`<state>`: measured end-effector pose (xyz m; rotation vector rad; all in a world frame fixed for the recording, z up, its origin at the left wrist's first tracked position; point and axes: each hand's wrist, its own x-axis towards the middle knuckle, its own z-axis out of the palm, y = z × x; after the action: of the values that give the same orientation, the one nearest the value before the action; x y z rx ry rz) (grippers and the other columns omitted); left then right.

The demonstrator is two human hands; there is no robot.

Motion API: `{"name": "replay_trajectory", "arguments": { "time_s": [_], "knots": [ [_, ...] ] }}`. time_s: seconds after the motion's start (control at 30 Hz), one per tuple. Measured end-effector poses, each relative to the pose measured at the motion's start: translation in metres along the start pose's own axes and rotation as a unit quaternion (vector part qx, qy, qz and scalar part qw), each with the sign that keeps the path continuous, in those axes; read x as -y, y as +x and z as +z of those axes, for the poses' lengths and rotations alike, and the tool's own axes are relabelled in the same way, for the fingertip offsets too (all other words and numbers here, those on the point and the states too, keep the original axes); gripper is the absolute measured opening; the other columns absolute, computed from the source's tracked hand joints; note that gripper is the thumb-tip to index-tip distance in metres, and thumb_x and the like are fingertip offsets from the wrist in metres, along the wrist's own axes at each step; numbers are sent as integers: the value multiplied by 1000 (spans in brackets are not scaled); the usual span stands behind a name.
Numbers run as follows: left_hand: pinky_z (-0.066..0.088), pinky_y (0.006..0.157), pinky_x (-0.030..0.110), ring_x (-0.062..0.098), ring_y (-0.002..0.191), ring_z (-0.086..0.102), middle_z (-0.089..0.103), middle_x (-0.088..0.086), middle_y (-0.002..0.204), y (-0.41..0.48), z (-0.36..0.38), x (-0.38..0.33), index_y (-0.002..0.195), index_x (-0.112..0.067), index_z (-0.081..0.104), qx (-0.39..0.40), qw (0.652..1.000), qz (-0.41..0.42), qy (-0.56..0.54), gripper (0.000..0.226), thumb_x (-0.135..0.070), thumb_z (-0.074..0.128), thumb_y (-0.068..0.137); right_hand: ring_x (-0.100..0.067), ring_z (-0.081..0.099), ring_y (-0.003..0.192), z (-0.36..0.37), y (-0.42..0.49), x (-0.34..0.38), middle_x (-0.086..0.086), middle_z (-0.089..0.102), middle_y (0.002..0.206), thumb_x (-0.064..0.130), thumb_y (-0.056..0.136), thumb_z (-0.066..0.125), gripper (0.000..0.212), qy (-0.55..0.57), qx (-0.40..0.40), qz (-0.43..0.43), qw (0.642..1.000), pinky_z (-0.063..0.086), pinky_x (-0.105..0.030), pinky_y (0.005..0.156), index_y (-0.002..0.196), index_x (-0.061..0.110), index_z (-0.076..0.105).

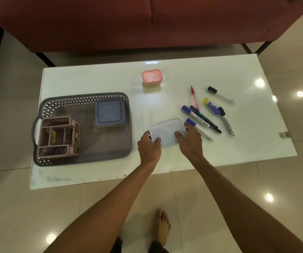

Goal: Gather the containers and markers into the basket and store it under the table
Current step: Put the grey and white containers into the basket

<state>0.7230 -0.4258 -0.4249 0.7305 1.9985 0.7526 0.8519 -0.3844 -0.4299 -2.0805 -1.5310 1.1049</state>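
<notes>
A grey perforated basket [55, 105] sits on the left of the white table [183, 73]. Inside it are a blue-lidded container [110, 112] and a brown compartment organizer [57, 136]. A white-lidded square container [167, 129] rests on the table right of the basket. My left hand [149, 145] grips its left edge and my right hand [189, 140] grips its right side, thumbs on the lid. A pink-lidded container [152, 77] stands farther back. Several markers and pens [207, 114] lie scattered to the right.
A red sofa [147, 21] on black legs stands just beyond the table's far edge. Glossy tiled floor [19, 207] surrounds the table, and my bare foot [162, 227] stands near its front edge.
</notes>
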Motion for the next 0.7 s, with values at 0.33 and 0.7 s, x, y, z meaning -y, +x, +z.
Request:
{"name": "replay_trajectory", "arguments": {
  "time_s": [0.33, 0.7],
  "knots": [
    [47, 61, 9, 18, 88, 65, 71, 7, 110, -10, -151, 6, 127, -5, 65, -74, 995, 61, 38, 39, -10, 69, 89, -22, 67, 86, 41, -68, 93, -5, 71, 101, 21, 89, 67, 28, 76, 52, -95, 991, 57, -25, 69, 114, 8, 65],
    [56, 85, 37, 33, 101, 65, 69, 19, 117, 54, -195, 59, 123, 1, 64, -20, 995, -43, 85, 35, -8, 64, 89, -32, 58, 118, 133, -88, 127, -15, 61, 128, 9, 88, 61, 55, -115, 132, -83, 981, 48, -38, 98, 140, 3, 43]
  ]
}}
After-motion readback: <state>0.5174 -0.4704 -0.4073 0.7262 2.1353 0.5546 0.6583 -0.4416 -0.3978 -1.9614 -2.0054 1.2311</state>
